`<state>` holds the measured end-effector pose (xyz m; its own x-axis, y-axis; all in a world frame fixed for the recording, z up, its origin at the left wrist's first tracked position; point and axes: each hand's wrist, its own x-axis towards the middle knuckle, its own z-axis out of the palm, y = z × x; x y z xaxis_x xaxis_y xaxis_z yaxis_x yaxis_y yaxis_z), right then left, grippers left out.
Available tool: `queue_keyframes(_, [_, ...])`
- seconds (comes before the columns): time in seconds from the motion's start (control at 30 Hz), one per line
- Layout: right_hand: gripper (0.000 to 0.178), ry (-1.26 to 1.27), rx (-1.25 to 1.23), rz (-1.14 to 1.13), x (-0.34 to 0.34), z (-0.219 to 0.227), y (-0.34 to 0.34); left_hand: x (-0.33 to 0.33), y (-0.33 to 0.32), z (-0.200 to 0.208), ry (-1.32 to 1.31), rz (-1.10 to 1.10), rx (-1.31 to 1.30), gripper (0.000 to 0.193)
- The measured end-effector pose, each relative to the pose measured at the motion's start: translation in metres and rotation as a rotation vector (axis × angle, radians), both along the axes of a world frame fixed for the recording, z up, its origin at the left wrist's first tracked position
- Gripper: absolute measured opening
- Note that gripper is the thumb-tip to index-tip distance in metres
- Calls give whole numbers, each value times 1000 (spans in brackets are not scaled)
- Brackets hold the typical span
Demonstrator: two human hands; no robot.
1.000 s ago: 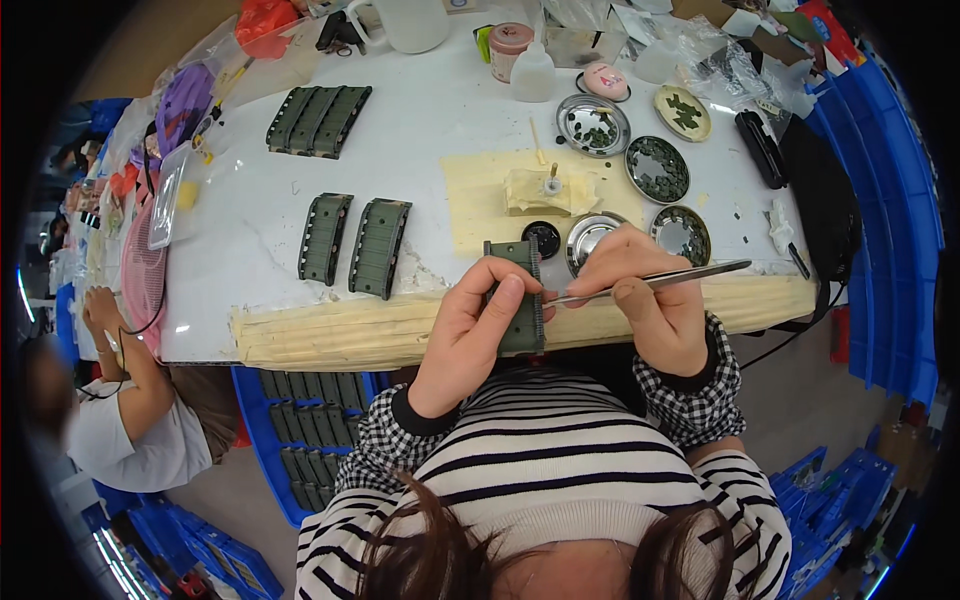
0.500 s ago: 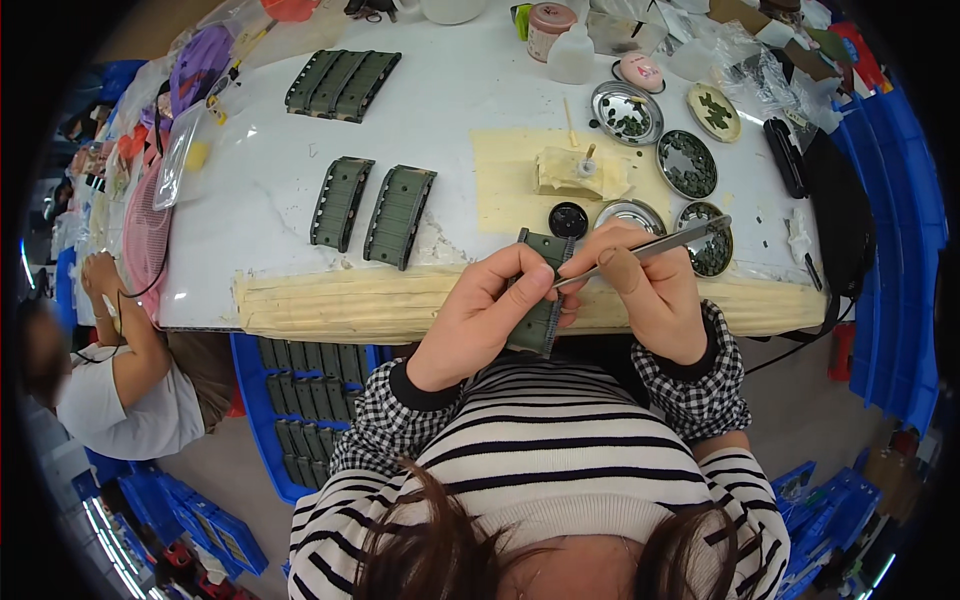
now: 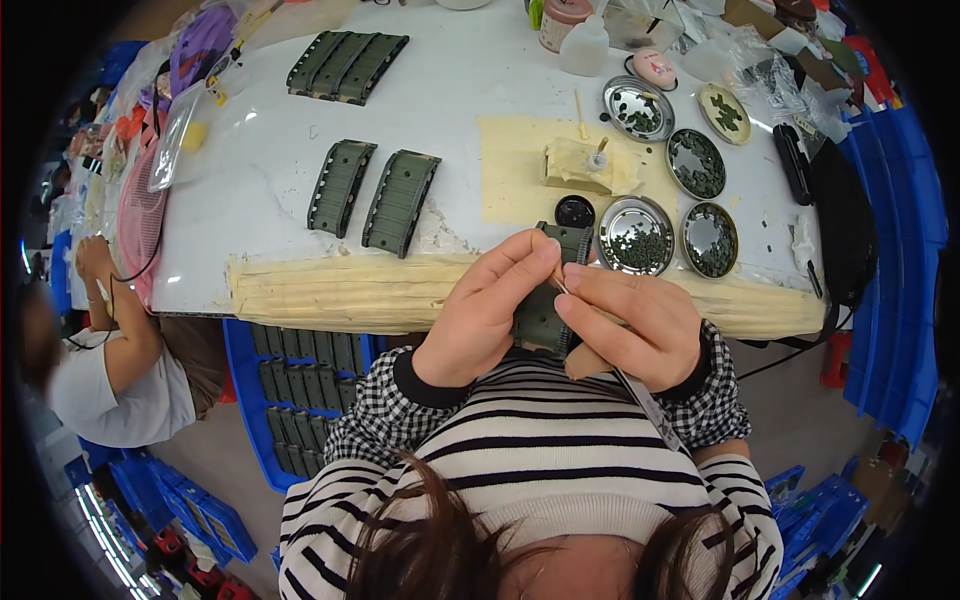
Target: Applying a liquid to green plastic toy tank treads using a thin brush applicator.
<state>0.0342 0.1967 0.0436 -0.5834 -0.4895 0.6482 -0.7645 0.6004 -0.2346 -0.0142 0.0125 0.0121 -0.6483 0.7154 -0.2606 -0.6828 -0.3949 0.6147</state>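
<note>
My left hand (image 3: 478, 305) is closed on a dark green ribbed plastic panel (image 3: 541, 322), held up at the table's near edge. At its edge, the left fingertips and the right fingertips almost meet; any small piece between them is too small to tell. My right hand (image 3: 640, 325) grips metal tweezers (image 3: 648, 408), whose broad back end slants down toward my body. A tan cover is on one right finger. Just beyond the hands are a small black pot (image 3: 574, 212) and a round metal dish (image 3: 636, 207) of small dark green pieces.
Two curved green panels (image 3: 400, 203) lie left of centre, with a larger strapped group (image 3: 347, 67) behind. More dishes (image 3: 696, 163) of small parts stand at right, beside a taped block (image 3: 590, 165). A blue crate (image 3: 262, 440) of panels sits below. Another person (image 3: 120, 370) is at left.
My right hand has turned over, swinging the tweezers' back end from up-right to down toward my body. The dish behind it is now uncovered. The view has shifted slightly.
</note>
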Motion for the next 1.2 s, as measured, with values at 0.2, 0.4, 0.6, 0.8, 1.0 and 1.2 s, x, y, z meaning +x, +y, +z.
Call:
queue_keyframes(0.2, [39, -35, -27, 12, 0, 3, -2, -1, -1, -1, 23, 4, -41, 21])
queue_keyframes(0.4, [39, -7, 2, 22, -3, 4, -3, 0, -1, 2, 25, 10, -52, 20])
queue_keyframes(0.6, [38, -4, -14, 26, -3, 2, -4, -1, -2, -3, 107, 12, -38, 18])
queue_keyframes(0.8, [28, -103, -125, -19, -2, 6, 1, -2, -2, 5, 80, 11, -55, 14])
queue_keyframes(1.0, [17, -477, -745, -366, -5, -22, 11, -2, -10, 15, 109, 200, -52, 87])
queue_keyframes(1.2, [14, -433, -483, -498, -18, -35, 8, -4, -21, 7, -81, 269, -43, 66])
